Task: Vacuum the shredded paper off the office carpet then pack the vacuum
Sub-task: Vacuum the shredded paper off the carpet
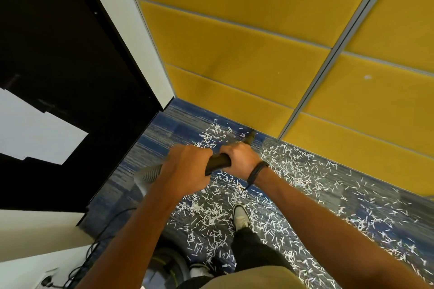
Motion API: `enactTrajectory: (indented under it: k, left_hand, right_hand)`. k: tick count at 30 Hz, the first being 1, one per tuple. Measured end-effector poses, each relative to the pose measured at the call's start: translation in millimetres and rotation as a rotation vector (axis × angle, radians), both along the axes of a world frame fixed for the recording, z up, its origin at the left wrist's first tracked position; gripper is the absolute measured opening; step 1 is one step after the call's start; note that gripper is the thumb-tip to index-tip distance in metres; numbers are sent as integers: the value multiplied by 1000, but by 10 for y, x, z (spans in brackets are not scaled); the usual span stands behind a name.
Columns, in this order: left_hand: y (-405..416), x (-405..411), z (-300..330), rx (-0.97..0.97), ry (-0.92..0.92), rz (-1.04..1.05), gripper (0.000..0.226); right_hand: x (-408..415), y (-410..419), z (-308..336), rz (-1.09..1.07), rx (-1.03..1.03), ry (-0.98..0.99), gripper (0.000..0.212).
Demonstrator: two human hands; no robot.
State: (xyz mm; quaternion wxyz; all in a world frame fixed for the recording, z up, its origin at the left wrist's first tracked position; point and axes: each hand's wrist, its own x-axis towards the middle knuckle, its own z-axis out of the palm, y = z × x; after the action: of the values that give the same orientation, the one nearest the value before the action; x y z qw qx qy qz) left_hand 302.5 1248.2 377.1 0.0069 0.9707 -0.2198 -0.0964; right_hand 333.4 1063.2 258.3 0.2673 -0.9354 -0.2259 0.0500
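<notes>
White shredded paper [211, 216] lies scattered over the blue-grey striped carpet [164, 129], thickest around my feet and along the wall base. Both hands hold the black vacuum wand [217, 163]. My left hand [187, 166] grips its rear end, where the ribbed grey hose [149, 173] joins. My right hand [240, 159], with a black wristband, grips the wand further forward. The nozzle tip [250, 136] touches the carpet at the foot of the yellow wall. The vacuum body [168, 265] sits low behind my left arm, partly hidden.
Yellow padded wall panels [246, 58] with a grey vertical seam [328, 65] close off the front. A black-and-white cabinet [70, 77] stands at the left. Black cables [94, 253] run to a socket [47, 279] at the lower left. My shoe [242, 217] stands among the shreds.
</notes>
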Motion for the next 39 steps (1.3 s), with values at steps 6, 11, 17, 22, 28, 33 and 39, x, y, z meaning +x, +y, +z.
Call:
enactTrajectory:
  k: [6,11,17,22,28,33,39]
  left_hand:
    - [2,-65,2,-3,1,-20,37]
    - [117,-80,12,-13,-9,-6,41]
    - [204,-58,26,17,20,49,40]
    - [233,-24,48,30,28,96,42]
    - [355,29,90,15,14,160,40]
    - [392,51,53,31,28,205,43]
    - [433,132,-22,83,23,295,44]
  right_hand:
    - [-112,0,-20,-21,7,-6,10]
    - [-110,105,16,-5,14,-6,13]
    - [0,226,33,51,38,2,9]
    - [125,307,36,97,50,5,10]
    - [300,455,26,155,33,6,9]
    - [431,568,-8,200,59,2,7]
    - [660,730,-106,239,91,-29,12]
